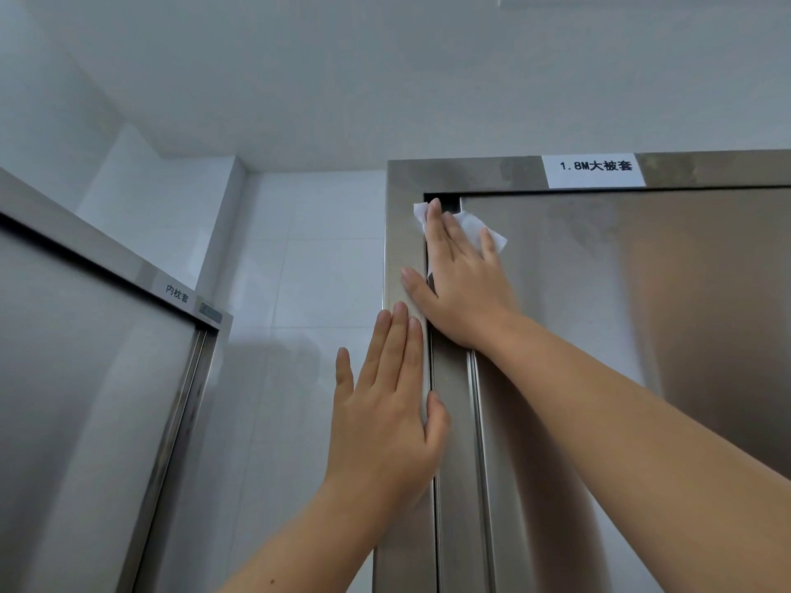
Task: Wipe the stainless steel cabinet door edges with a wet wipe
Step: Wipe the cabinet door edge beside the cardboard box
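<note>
A stainless steel cabinet (400, 233) fills the right side, its door (642, 314) shut. My right hand (464, 284) lies flat with straight fingers on a white wet wipe (471, 226), pressing it against the door's upper left corner and the gap at its left edge. The wipe sticks out above and to the right of the fingers. Lower down, my left hand (387, 417) rests flat with straight fingers on the cabinet's left frame post, its thumb apart to the left.
A white label (595, 169) with printed text is stuck on the cabinet's top rail. A second steel cabinet (85, 378) with its own small label (176, 293) stands at the left. White tiled wall (308, 258) lies between them, ceiling above.
</note>
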The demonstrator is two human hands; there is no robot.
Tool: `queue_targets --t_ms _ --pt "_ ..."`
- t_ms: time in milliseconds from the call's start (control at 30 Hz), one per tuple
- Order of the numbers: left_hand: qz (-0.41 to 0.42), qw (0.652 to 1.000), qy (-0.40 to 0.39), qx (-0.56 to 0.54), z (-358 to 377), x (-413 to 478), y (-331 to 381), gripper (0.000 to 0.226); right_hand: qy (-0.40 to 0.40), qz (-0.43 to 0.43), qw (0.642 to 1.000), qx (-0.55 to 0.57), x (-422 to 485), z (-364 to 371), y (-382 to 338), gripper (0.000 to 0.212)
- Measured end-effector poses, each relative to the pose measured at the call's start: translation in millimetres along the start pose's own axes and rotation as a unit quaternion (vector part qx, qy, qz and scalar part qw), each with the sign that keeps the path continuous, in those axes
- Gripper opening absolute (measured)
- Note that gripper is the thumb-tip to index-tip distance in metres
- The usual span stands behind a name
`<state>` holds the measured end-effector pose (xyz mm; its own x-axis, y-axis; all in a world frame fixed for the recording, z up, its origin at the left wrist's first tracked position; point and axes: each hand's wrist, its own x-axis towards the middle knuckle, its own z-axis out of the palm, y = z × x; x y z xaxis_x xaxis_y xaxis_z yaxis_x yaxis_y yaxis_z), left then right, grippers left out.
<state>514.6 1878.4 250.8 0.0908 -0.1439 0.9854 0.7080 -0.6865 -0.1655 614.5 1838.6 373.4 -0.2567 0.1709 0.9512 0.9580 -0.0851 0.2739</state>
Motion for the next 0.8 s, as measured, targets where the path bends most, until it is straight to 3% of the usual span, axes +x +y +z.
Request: queue_targets --t_ms 333,500,800 --pt "-0.008 1.0 -0.012 -0.015 -0.8 -0.1 0.5 0.064 0.012 -0.04 0.998 0.037 -1.3 -0.7 0.5 0.068" --pt "-0.005 1.0 -0.008 -0.016 -0.4 -0.5 0.8 0.064 0.017 0.002 0.998 -0.061 0.7 2.3 0.1 0.066" --pt "-0.007 1.0 -0.004 -0.015 0.1 -0.3 0.6 0.065 -0.058 0.02 0.997 -0.038 1.9 3.1 -5.1 0.071"
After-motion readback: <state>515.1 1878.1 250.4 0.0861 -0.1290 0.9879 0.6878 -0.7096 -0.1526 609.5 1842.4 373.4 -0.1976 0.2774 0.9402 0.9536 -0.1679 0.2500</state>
